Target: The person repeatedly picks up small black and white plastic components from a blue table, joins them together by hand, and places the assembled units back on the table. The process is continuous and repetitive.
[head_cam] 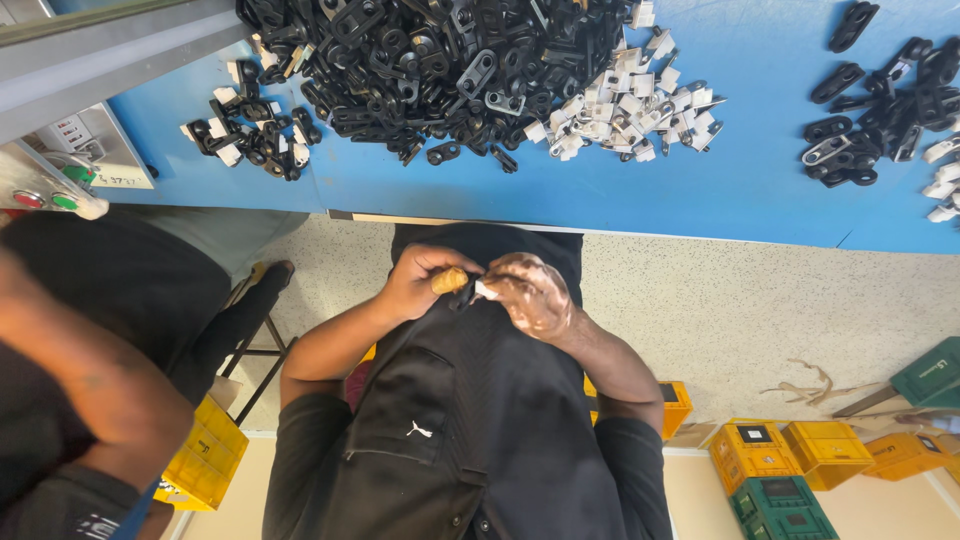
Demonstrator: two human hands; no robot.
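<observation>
My left hand (418, 282) and my right hand (532, 296) meet in front of my black shirt, below the edge of the blue table (600, 190). A tan finger cover (449, 280) sits on a finger of my left hand. Between the fingertips of both hands I pinch a small black part (466, 293) with a small white piece (484, 290) at my right fingers. How the two pieces join is hidden by my fingers. A large heap of black plastic parts (420, 60) lies on the table above my hands, with a pile of white clips (625, 115) beside it.
Smaller groups of black parts lie at the table's left (255, 130) and right (880, 110). A co-worker's arm (90, 380) fills the left side, near a control box with red and green buttons (45, 198). Yellow and green crates (800, 465) stand on the speckled floor.
</observation>
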